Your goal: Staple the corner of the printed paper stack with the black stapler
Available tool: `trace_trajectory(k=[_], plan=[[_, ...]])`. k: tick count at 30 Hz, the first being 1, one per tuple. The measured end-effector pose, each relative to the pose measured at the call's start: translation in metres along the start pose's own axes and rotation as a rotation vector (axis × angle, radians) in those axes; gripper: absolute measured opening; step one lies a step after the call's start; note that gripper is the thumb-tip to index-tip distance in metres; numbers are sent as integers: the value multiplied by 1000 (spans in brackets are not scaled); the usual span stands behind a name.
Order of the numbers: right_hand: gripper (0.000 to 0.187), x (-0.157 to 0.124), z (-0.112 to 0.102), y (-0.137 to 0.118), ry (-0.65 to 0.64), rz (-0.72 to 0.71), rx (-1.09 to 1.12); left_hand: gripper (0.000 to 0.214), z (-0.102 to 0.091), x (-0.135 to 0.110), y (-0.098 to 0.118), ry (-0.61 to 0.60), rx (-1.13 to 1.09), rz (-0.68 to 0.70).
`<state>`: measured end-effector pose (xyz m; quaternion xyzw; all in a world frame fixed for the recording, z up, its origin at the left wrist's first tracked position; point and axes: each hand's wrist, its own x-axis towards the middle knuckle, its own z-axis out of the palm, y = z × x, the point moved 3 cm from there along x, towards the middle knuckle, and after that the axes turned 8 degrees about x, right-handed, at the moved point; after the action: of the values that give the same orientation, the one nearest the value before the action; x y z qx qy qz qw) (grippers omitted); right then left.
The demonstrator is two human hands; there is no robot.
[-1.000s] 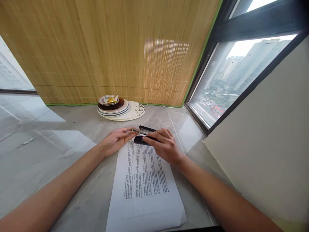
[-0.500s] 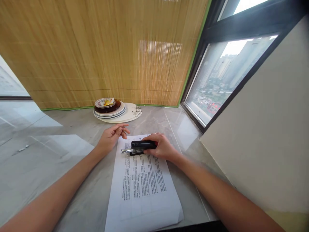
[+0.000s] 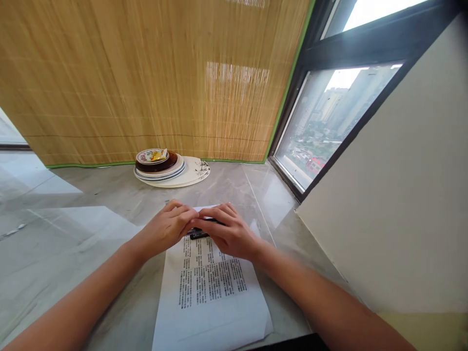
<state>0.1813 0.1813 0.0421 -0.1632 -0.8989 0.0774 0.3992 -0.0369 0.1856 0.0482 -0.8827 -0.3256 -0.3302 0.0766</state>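
Observation:
A black stapler (image 3: 199,235) lies over the top part of a printed sheet of paper (image 3: 215,321), mostly hidden under my fingers. My right hand (image 3: 232,231) is wrapped over the stapler from the right. From the left, my left hand (image 3: 166,228) grips the metal end of the stapler with bent fingers. The fingertips of both hands meet above it. What exactly the left fingers pinch is covered. Rows of dark print show below the hands, and the paper's lower right corner curls up.
A stack of plates (image 3: 159,165) with a small yellow packet (image 3: 160,155) stands at the back, against a bamboo blind (image 3: 146,87). A window (image 3: 318,126) and a pale wall (image 3: 395,195) bound the right side. A small whitish object (image 3: 12,231) lies far left.
My left hand has moved right and closed on the stapler's metal end. My right hand has shifted left along the stapler. The view has turned slightly.

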Motion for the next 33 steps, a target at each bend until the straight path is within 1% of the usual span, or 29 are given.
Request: trace_trajectory(k=[3, 5, 7, 9, 11, 13, 14, 16, 17, 18, 20, 21, 22, 23, 24, 25, 27, 28, 29, 30, 31, 33], plan=[[38, -4, 3, 1, 14, -50, -84, 21, -3, -1, 7, 23, 25, 80], [32, -6, 2, -1, 48, -109, -130, 28, -5, 0, 13, 62, 60, 152], [27, -8, -1, -4, 105, -184, -160, 30, -6, 2, 20, 107, 86, 206], [22, -8, -6, -7, 181, -239, -185, 27, -7, 4, 26, 155, 95, 228], [17, -6, -11, -7, 248, -251, -194, 25, -8, 6, 28, 199, 104, 211], [13, -3, -14, -4, 311, -214, -171, 25, -9, 7, 26, 246, 116, 125], [12, -1, -16, -1, 344, -178, -147, 24, -10, 6, 23, 279, 120, 48], [13, 1, -18, 10, 422, -63, -82, 15, -11, 5, 12, 334, 138, -157], [15, 2, -20, 16, 455, 9, -47, 9, -11, 3, 6, 342, 158, -258], [17, 2, -21, 24, 469, 83, -10, 5, -11, 2, -1, 330, 183, -344], [19, 1, -27, 37, 453, 202, 71, 12, -10, 0, -16, 261, 226, -465], [18, 1, -31, 42, 422, 234, 117, 15, -9, -1, -23, 211, 240, -501], [16, 0, -36, 45, 371, 246, 179, 17, -8, -2, -30, 156, 252, -530], [12, 0, -41, 46, 288, 240, 266, 18, -7, -4, -37, 98, 267, -559], [8, 0, -46, 44, 168, 212, 381, 19, -6, -5, -44, 37, 291, -583], [7, 1, -49, 39, 2, 162, 518, 19, -4, -7, -49, -24, 319, -603], [18, 1, -52, 21, -424, 27, 802, 20, -1, -10, -59, -113, 366, -644], [22, 0, -53, 10, -630, -36, 909, 21, 1, -12, -62, -143, 374, -660], [23, -2, -52, 0, -793, -75, 977, 23, 2, -13, -64, -168, 375, -670], [23, -3, -50, -8, -915, -90, 1008, 24, 3, -14, -66, -187, 374, -677], [22, -4, -47, -13, -994, -83, 1010, 26, 4, -15, -67, -204, 375, -683], [19, -6, -36, -19, -1071, -55, 971, 27, 5, -17, -69, -252, 391, -710]])
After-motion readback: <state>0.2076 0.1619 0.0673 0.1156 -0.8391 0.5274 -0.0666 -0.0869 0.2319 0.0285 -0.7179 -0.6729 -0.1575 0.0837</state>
